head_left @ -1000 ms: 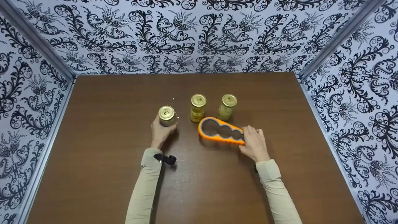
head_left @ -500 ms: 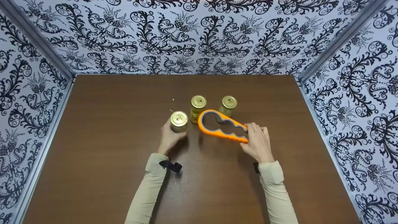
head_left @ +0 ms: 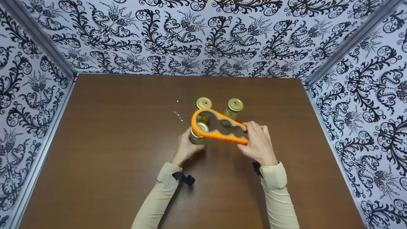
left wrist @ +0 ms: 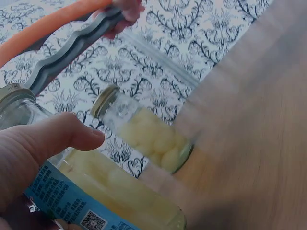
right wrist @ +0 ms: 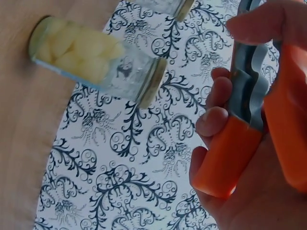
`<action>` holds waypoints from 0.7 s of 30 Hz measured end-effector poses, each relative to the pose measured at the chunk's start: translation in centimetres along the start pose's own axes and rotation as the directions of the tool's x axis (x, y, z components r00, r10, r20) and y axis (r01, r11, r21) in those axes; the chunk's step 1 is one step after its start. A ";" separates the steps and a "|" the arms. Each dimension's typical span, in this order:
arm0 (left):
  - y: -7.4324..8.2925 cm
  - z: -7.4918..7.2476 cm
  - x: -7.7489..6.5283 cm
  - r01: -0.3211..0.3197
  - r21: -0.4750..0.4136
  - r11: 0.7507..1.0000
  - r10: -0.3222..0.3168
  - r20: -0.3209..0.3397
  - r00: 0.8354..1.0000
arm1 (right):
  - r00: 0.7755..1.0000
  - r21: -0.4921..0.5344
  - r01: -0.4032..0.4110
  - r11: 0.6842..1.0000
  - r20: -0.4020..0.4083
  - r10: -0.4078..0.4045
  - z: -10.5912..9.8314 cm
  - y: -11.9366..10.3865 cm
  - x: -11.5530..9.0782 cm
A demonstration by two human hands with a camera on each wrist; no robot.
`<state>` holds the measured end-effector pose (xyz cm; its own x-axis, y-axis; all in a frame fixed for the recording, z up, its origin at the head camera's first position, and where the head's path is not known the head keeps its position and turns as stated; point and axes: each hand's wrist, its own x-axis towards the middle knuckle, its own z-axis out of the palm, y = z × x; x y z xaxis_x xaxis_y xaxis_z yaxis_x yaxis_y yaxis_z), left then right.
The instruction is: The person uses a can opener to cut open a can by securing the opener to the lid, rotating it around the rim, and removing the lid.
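Note:
My left hand (head_left: 186,149) grips a glass jar (left wrist: 115,191) around its side, thumb across the glass. This jar has a gold lid, a blue label with a QR code, and pale chunks in liquid. My right hand (head_left: 259,144) holds an orange jar opener (head_left: 219,135) by its handles; its inner edges are grey and scalloped. In the head view the opener's round end overlaps the held jar's lid. Behind them stands a second gold-lidded jar (head_left: 203,102), partly hidden by the opener. A third jar (head_left: 235,104) is upright to its right.
Small pale crumbs (head_left: 178,115) lie on the brown table (head_left: 111,143), left of the jars. Patterned black-and-white walls (head_left: 178,38) enclose the table at the back and both sides. A black strap mount (head_left: 184,179) sticks out from the left wrist.
My left hand has carried its jar rightward and slightly nearer to me, uncovering the crumbs. The opener has shifted up and left, and its round end now overlaps the jar's lid.

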<state>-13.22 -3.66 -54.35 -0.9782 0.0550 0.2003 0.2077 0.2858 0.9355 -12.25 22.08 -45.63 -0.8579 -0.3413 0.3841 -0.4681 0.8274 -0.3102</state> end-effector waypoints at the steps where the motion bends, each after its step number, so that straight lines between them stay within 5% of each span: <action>1: 0.1 0.1 -0.1 0.009 -0.007 1.000 -0.009 0.002 1.000 | 1.000 0.003 0.003 1.000 0.010 -0.003 0.0 -0.2 0.1; 21: 1.4 2.2 -1.0 -0.026 -0.061 0.998 0.029 0.036 0.999 | 0.996 -0.014 0.047 0.999 0.075 -0.046 1.7 -3.1 1.3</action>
<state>-11.92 -1.19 -53.90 -0.9714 0.0980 0.2163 0.2333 0.2254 0.9459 -12.32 18.31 -45.63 -0.8490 -0.4113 0.3316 -0.5048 0.8166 -0.2797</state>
